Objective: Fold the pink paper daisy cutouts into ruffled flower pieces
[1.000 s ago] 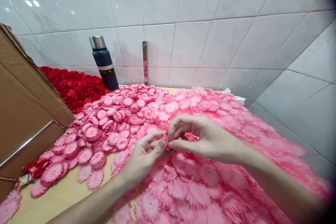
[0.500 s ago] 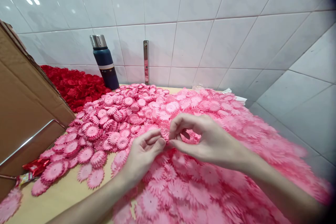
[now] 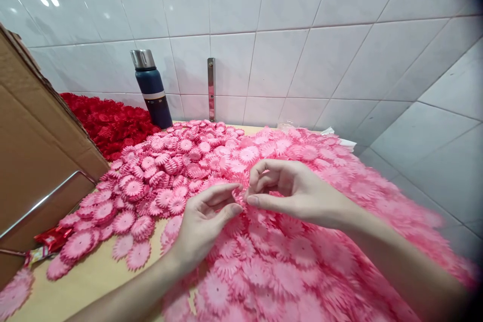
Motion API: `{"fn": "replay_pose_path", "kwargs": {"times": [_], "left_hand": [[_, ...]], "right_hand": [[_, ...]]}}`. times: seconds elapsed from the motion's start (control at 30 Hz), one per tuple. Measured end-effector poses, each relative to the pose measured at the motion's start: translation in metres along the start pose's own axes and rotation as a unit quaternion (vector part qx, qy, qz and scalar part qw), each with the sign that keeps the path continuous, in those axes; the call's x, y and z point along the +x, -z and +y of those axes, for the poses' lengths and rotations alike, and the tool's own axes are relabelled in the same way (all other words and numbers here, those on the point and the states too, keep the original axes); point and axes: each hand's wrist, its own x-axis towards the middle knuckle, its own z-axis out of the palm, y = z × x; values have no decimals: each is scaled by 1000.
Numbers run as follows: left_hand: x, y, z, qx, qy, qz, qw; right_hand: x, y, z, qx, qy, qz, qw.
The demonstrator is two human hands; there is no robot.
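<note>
Pink discs (image 3: 303,251) — left hand (image 3: 202,221), right hand (image 3: 298,191) above.

2 arms (image 3: 400,256) converge, left hand (image 3: 204,219) beside right hand (image 3: 296,192), fingers (image 3: 269,165) curled.

Left hand (image 3: 202,224) and right hand (image 3: 300,196) were fingertips-close over pink flowers (image 3: 134,187); couldn't tell what they pinched. Blue bottle (image 3: 153,91) stood by tiled wall (image 3: 287,5), beside red flowers (image 3: 113,121). Cardboard box (image 3: 41,110) sat left.

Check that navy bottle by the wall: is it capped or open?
Capped: the navy bottle has its silver cap on top, no open mouth showing. How tightly, I cannot tell.
</note>
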Motion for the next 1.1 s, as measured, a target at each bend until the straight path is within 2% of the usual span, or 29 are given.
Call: {"fn": "replay_pose_path", "kwargs": {"times": [0.13, 0.57, 0.87, 1.1], "left_hand": [[1, 0, -2, -12, -5, -32, 999], [1, 0, -3, -9, -8, -55, 998], [-3, -8, 3, -43, 21, -33, 998], [-2, -6, 3, -77, 66, -69, 992]], "right_hand": [[0, -1, -2, -2, 4, -11, 1000], [-1, -1, 0, -38, 44, -6, 998], [1, -1, 4, -67, 53, 4, 996], [2, -1, 2, -60, 34, 6, 998]]}}
